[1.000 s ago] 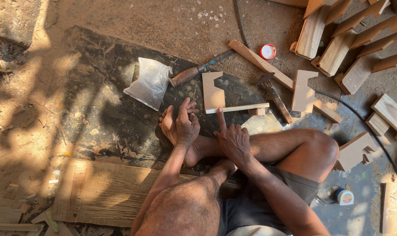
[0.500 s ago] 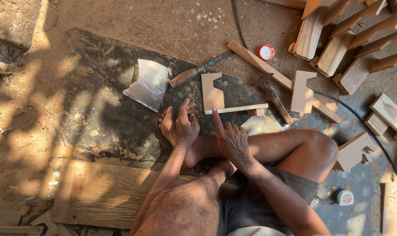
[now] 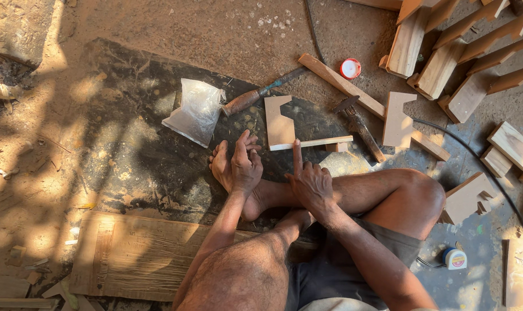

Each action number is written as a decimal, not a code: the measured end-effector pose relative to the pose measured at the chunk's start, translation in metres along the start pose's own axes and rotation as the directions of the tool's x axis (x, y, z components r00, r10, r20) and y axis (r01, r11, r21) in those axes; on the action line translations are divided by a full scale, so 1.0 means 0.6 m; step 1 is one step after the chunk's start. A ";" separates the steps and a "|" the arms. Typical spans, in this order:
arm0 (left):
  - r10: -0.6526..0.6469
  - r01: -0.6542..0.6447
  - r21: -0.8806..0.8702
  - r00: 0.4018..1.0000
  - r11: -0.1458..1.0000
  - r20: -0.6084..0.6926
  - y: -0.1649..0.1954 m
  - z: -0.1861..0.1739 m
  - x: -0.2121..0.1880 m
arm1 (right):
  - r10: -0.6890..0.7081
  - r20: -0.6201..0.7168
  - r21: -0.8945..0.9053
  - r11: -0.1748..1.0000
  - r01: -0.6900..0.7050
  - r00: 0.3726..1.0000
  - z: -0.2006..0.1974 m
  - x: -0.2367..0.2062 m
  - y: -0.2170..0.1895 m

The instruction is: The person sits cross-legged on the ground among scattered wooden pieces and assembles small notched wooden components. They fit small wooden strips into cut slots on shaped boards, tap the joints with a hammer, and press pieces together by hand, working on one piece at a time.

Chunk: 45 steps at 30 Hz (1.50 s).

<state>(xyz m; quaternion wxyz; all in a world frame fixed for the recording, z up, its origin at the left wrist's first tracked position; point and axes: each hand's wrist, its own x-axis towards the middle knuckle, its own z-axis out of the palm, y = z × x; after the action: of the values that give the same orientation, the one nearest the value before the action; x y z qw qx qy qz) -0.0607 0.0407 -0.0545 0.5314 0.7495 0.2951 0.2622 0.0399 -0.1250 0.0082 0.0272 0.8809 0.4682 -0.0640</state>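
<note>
Bare, dusty ground (image 3: 158, 34) is seen from above, partly covered by a dark stained mat (image 3: 134, 150), with a flattened sheet of brown cardboard (image 3: 134, 259) laid at its near edge. A clear, crumpled plastic bag (image 3: 197, 110) is placed on the mat, just beside a wooden-handled tool (image 3: 255, 95). A small round red-and-white lid (image 3: 350, 68) is seen farther off beside a long wooden slat (image 3: 342, 85), and a small blue-and-white roll (image 3: 456, 258) is found near the person's knee. Notched wooden blocks (image 3: 445, 69) are stacked at the upper right, and a hammer (image 3: 359, 124) is laid near a second notched board (image 3: 398, 118).

The left hand (image 3: 245, 164) is rested on the bare foot (image 3: 224, 170), fingers loosely spread and nothing held. The right hand (image 3: 312, 181) is curled over the shin, only its index finger extended; its tip is pressed against the thin wooden strip (image 3: 316, 142), nothing being pinched.

That pale, narrow strip is laid flat on the mat, its left end touching the lower edge of a light, notched plywood piece (image 3: 278, 121) just ahead of both hands.
</note>
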 end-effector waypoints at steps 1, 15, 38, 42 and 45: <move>0.007 -0.007 0.001 1.000 1.000 -0.004 0.000 0.000 0.000 | -0.023 -0.018 -0.015 1.000 0.023 1.000 0.005 0.000 0.002; -0.006 0.006 0.013 1.000 1.000 -0.011 -0.002 0.000 -0.005 | 0.053 -0.265 0.293 0.956 0.028 0.963 -0.077 -0.003 0.068; 0.023 -0.023 0.067 1.000 0.997 0.012 0.029 0.004 -0.005 | 0.618 0.215 0.167 0.740 -0.652 0.756 -0.111 0.061 0.437; 0.032 -0.033 0.072 0.999 0.997 0.018 0.026 0.002 -0.004 | 0.633 0.102 0.563 0.599 -0.569 0.767 -0.099 0.048 0.457; -0.010 0.010 0.024 1.000 1.000 0.006 0.019 -0.001 -0.010 | 0.570 -0.142 0.648 0.672 -0.359 0.809 -0.092 0.023 0.470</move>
<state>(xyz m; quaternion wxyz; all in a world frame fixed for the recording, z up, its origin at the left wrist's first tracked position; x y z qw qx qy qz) -0.0634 0.0340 -0.0436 0.5245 0.7551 0.3005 0.2538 0.2860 -0.2658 0.0577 -0.3129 0.9318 0.1774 -0.0479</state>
